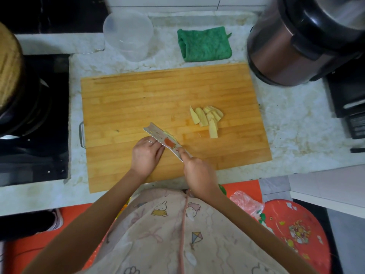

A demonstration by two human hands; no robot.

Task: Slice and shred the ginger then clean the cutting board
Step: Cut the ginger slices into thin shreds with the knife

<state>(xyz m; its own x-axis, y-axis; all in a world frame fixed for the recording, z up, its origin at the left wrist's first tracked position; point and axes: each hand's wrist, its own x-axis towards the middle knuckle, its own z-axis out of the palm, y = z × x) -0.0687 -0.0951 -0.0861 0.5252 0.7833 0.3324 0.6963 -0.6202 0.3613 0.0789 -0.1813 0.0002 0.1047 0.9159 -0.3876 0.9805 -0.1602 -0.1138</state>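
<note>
Knife (168, 142) in right hand (198, 171) — ginger slices (207, 118) nearby

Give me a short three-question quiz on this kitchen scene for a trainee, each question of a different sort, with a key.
1. True or false: the ginger slices lie off the cutting board, on the counter.
2. What lies behind the board, toward the wall? A. a green cloth B. a red plate C. a white sponge
3. Which hand grips the knife?

Key: 1 false, they lie on the board; 2 A; 3 the right hand.
</note>
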